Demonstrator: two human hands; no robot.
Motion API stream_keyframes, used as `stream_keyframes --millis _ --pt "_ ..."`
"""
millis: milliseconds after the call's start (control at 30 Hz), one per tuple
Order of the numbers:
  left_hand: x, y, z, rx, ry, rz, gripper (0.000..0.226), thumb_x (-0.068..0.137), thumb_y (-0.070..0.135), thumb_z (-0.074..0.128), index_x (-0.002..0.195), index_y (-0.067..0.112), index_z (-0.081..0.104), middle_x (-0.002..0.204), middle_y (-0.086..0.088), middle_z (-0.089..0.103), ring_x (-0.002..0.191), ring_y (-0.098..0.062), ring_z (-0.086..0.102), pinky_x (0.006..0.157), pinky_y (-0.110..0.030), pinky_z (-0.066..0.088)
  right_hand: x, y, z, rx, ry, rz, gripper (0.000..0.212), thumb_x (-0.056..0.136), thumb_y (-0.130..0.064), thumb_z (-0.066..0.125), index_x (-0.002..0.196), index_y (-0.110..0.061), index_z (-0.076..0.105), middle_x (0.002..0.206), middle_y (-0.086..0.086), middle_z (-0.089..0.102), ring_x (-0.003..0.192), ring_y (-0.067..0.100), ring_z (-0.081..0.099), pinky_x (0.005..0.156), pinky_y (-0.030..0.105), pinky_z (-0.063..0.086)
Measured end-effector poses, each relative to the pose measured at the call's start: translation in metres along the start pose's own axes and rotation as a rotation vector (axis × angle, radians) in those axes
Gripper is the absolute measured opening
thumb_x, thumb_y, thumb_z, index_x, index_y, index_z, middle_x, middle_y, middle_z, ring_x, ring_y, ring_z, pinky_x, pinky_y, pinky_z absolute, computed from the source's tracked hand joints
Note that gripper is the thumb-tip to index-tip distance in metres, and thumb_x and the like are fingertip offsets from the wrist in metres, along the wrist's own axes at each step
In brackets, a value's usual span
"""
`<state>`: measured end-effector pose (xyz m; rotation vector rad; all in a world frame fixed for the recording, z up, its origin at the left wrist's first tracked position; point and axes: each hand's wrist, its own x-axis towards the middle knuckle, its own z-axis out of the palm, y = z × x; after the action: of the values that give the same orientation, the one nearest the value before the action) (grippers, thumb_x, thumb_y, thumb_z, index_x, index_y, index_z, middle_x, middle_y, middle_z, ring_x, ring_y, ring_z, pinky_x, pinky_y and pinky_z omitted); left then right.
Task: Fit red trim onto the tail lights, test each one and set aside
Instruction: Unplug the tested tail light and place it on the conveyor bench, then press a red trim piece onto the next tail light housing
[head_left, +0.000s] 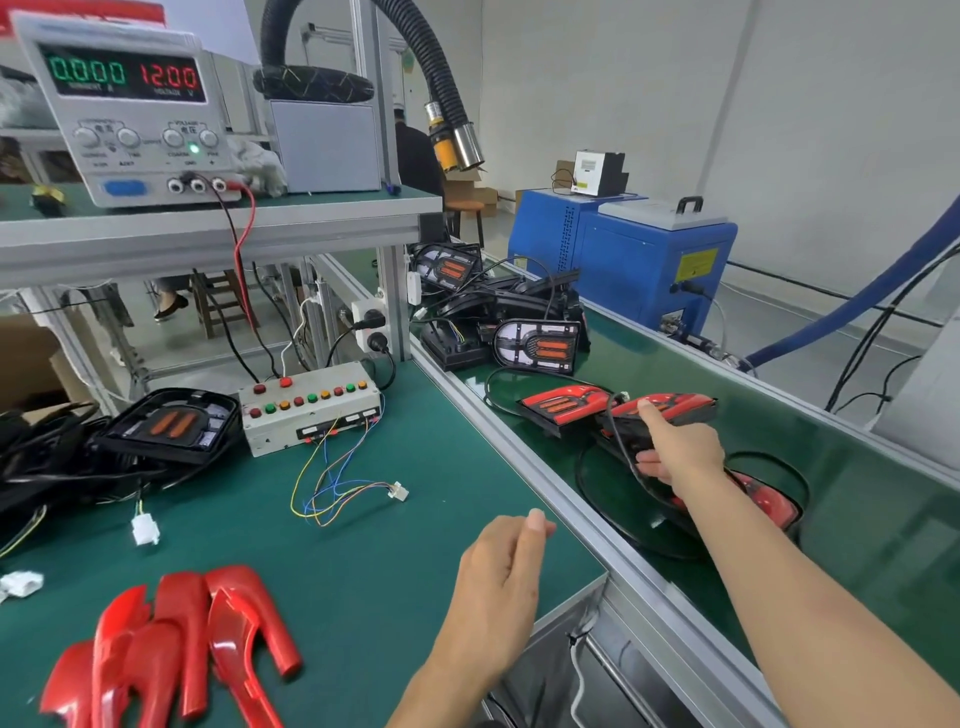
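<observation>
My right hand (675, 447) reaches over the conveyor belt (857, 499) and grips a red-trimmed tail light (675, 405), thumb on its top and fingers round its black base. Beside it lies another trimmed tail light (563, 405), and a third (769, 499) lies partly under my forearm. My left hand (501, 582) hovers over the bench edge, fingers loosely curled, holding nothing. Several loose red trim pieces (171, 644) lie at the front left. An untrimmed tail light (169, 423) rests on a cable heap at the left. A test connector (398, 490) on coloured wires lies mid-bench.
A button test box (311, 405) stands mid-bench, and a power supply (130, 114) reading 12.00 sits on the shelf above. More untrimmed lights (535, 343) pile up farther along the belt. A blue machine (623, 254) stands beyond. An aluminium rail (519, 467) divides bench from belt.
</observation>
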<state>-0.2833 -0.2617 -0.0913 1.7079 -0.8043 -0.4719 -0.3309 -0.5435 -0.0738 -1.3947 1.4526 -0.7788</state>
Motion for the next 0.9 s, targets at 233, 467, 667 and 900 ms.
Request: stream_keyframes --millis 233,467,667,900 --pt "-0.015 -0.006 -0.016 -0.012 0.028 -0.012 0.058 0.092 0.069 0.027 0.110 0.036 0.071 0.105 0.032 0.065 0.107 0.015 0.054 0.081 0.002 0.034 -0.015 0.006 -0.019 -0.034 0.023 -0.067 0.062 0.088 -0.068 0.058 0.094 -0.007 0.065 0.068 0.003 0.072 0.062 0.021 0.075 0.093 0.047 0.057" --pt "-0.053 -0.013 -0.054 -0.044 0.190 -0.022 0.032 0.099 0.050 0.047 0.098 0.034 0.075 0.095 0.021 0.073 0.094 0.002 0.065 0.081 -0.006 0.041 -0.078 0.020 -0.045 -0.063 0.274 -0.445 0.061 0.090 -0.058 0.049 0.131 -0.014 0.060 0.116 0.005 0.067 0.115 0.033 0.059 0.104 0.053 0.043" --pt "-0.096 -0.030 -0.102 0.019 0.369 -0.083 0.025 0.097 0.015 0.065 0.088 0.037 0.074 0.073 0.009 0.075 0.071 -0.006 0.068 0.074 -0.015 0.049 -0.184 0.046 0.005 0.023 -0.159 -0.599 0.016 0.089 -0.043 0.066 0.100 -0.055 0.065 0.091 -0.022 0.070 0.082 0.000 0.062 0.079 0.000 0.041" --pt "-0.118 -0.038 -0.193 0.088 0.637 -0.104 0.020 0.098 0.023 0.064 0.088 0.039 0.072 0.070 0.003 0.070 0.067 -0.014 0.064 0.071 -0.033 0.053 -0.257 0.078 0.094 -0.194 -0.751 -0.615 0.030 0.086 -0.022 0.077 0.081 -0.051 0.069 0.065 -0.023 0.069 0.079 -0.006 0.062 0.071 -0.001 0.039"
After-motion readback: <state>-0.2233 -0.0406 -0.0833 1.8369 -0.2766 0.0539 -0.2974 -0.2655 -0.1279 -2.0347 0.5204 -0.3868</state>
